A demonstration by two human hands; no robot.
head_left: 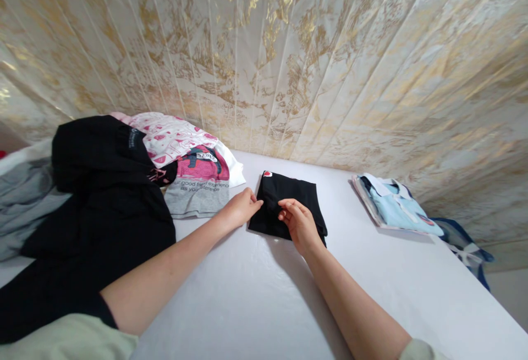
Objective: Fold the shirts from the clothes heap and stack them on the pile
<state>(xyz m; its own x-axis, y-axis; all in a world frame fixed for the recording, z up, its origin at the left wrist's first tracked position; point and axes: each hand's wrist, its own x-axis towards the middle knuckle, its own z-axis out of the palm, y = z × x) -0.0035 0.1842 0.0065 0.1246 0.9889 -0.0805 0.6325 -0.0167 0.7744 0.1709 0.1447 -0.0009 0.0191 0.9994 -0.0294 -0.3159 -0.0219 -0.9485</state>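
A black garment [293,189], folded into a rough square with a small red and white patch at its far left corner, lies flat on the white table. At its left edge, my left hand [243,207] has thumb and fingers closed in a pinch on the cloth. The fabric bulges a little between my two hands. Over the right part of the garment, my right hand [300,225] has loosely curled fingers with gaps between them and nothing visible in them. Whether its fingertips touch the cloth is hard to see.
On the left lies a heap of clothes, with black clothing [99,200], a pink-patterned white piece [165,132] and a grey printed shirt [196,198]. A folded stack [398,203] sits at right, beside a blue-edged bag [464,244]. A gold-patterned curtain [264,63] hangs behind the table [231,294].
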